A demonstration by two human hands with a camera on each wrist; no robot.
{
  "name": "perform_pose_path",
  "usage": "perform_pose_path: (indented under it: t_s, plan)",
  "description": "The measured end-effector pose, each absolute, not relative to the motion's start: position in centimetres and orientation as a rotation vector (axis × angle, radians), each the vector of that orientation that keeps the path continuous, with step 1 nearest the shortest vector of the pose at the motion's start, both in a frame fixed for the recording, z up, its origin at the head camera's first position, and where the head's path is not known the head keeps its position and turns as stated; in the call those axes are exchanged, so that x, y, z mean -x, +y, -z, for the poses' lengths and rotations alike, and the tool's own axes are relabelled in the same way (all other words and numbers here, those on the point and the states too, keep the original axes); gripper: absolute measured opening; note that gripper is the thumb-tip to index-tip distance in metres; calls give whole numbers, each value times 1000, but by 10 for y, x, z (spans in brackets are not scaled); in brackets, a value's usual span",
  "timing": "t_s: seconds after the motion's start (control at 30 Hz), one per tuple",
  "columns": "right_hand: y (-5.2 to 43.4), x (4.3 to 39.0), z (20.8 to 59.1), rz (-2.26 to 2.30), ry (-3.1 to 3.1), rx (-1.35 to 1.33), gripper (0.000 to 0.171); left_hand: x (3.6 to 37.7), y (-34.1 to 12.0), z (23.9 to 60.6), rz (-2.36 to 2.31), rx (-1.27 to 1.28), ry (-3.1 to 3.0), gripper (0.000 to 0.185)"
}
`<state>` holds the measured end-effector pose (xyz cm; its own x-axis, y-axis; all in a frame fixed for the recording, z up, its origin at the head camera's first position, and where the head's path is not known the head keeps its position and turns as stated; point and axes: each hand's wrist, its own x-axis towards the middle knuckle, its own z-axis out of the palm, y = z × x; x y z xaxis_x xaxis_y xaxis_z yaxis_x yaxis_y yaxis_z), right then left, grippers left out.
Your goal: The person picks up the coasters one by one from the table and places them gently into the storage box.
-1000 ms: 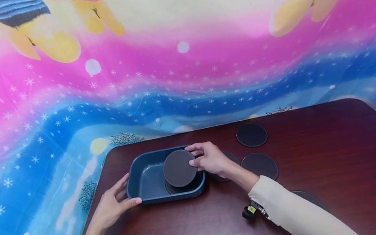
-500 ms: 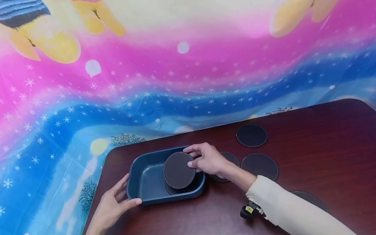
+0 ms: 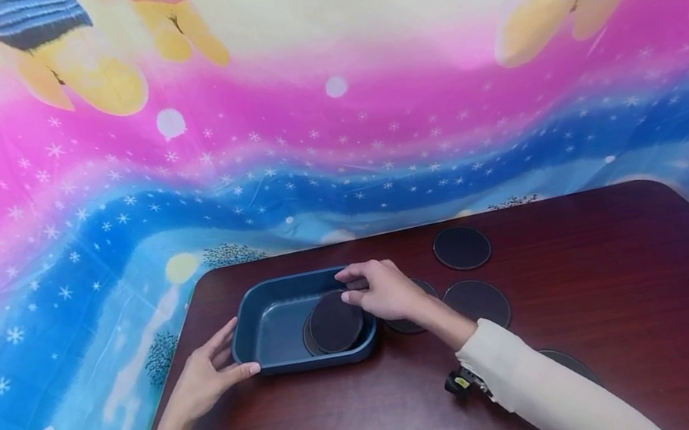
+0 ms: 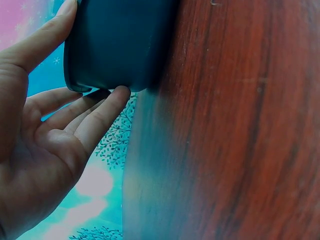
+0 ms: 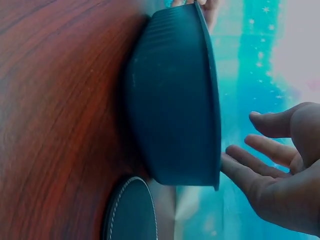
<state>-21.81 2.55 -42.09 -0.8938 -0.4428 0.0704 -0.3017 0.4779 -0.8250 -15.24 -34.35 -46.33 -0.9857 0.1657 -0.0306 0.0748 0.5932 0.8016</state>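
Observation:
My left hand (image 3: pixel 203 378) reaches to the left end of a dark blue-green rectangular tub (image 3: pixel 275 368), its spread thumb and fingers touching the outside; the left wrist view shows those fingers (image 4: pixel 102 120) against the tub wall. Inside, toward the right end, a dark round coaster (image 3: pixel 336 322) overlaps another coaster (image 3: pixel 308 338) beneath it. Over the tub's right rim my right hand (image 3: pixel 387 289) hovers near the top coaster. In the right wrist view its thumb and fingers (image 5: pixel 245 175) are parted, and nothing shows between them.
Right of the tub on the reddish-brown table (image 3: pixel 607 292) lie more round coasters: one at the back (image 3: pixel 462 248), one nearer (image 3: pixel 476 305), one partly behind the right hand (image 3: pixel 430 288), and one partly under the right sleeve (image 3: pixel 568 364). A printed cloth (image 3: pixel 370 126) hangs behind.
The coaster that my right hand pinched has dropped from its fingers and now lies in the tub, lower and slightly to the right. My left hand and the tub have stayed in place.

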Motion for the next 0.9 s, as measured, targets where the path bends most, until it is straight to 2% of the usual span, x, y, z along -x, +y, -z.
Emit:
perform_pose_path:
  t_s: [0.17, 0.53, 0.9]
  plan:
    - [39, 217, 417, 1460, 2531, 719, 40, 152, -343, 463, -1361, -206, 2713, 94]
    - [78, 210, 411, 1626, 2367, 681, 49, 152, -343, 464, -1355, -207, 2716, 94]
    - [136, 199, 420, 1665, 2260, 616, 57, 151, -342, 463, -1336, -204, 2732, 94]
